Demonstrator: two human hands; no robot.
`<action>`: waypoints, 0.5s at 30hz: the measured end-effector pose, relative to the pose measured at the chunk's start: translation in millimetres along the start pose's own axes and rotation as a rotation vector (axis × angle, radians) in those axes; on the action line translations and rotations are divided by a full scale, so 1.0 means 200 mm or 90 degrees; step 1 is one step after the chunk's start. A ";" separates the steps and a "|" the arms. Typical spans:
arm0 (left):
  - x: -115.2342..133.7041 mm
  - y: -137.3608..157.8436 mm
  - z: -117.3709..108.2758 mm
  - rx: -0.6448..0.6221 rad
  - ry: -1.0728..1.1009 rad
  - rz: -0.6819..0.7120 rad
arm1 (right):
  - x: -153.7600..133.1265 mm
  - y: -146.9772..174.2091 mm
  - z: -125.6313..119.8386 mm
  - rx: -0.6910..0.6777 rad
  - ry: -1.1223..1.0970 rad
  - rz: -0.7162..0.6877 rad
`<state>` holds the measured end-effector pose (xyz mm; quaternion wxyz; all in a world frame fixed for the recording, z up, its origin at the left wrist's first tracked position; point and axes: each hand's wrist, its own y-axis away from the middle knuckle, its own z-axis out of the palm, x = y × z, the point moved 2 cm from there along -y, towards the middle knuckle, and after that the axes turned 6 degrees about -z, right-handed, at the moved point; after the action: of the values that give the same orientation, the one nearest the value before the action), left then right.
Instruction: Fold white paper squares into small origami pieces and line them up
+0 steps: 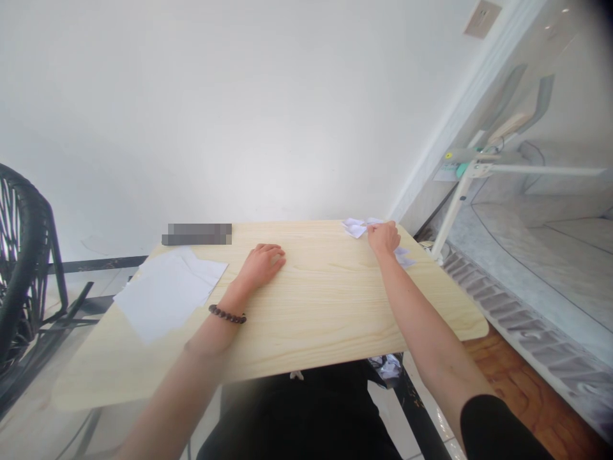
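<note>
I see white sheets point(165, 294) on the bench point(316, 300) at left; my left hand point(262, 264) rests beside them, fingers released; folded papers point(354, 228) lie near the far right corner, around my right hand point(384, 238), its fingers curled, though I cannot tell whether they grasp one

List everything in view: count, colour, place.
table: one, pale wood, centre
sheets: several, white, table's left side
folded papers: several, white, table's right
pixelated patch: one, dark, table's far left
chair: one, black, left
wall: one, white, back
wall plate: one, beige, upper right
metal frame: one, white, right
furniture: count unclear, grey, right
bag: one, dark, below table
floor: one, mostly pale, below
clothing: count unclear, black, bottom
bracelet: one, dark, left wrist
left hand: one, bare, on table
right hand: one, bare, by folded papers
</note>
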<state>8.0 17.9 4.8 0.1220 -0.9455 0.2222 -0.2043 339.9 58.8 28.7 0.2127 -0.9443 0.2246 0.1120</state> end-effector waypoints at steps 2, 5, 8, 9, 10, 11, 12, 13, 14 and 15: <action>0.00 0.00 0.00 0.000 -0.001 -0.001 | 0.00 0.00 0.00 0.005 -0.001 0.000; 0.00 0.00 0.00 0.002 0.001 -0.001 | 0.00 0.00 0.00 0.013 -0.006 0.002; 0.00 0.00 0.00 0.000 0.003 0.001 | 0.00 0.00 0.01 0.015 -0.014 0.003; 0.00 0.00 0.00 -0.001 0.004 0.001 | -0.01 0.01 0.01 0.015 -0.017 -0.002; 0.00 0.00 0.00 -0.001 0.004 0.001 | -0.01 0.01 0.02 0.016 -0.019 -0.007; 0.00 0.00 0.00 -0.001 0.005 0.001 | -0.01 0.02 0.03 0.016 -0.022 -0.013; 0.00 0.00 0.00 -0.001 0.004 0.001 | -0.02 0.02 0.03 0.018 -0.024 -0.019; 0.00 0.00 0.00 0.000 0.004 0.003 | -0.02 0.03 0.04 0.021 -0.026 -0.025; 0.00 0.00 0.00 0.002 0.004 0.005 | -0.03 0.03 0.04 0.026 -0.030 -0.034; 0.00 0.00 0.00 0.004 0.004 0.006 | -0.04 0.04 0.04 0.034 -0.034 -0.047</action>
<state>8.3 18.7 4.7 0.1251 -0.9434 0.2267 -0.2072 328.6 58.7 20.2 0.2476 -0.9426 0.1868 0.1234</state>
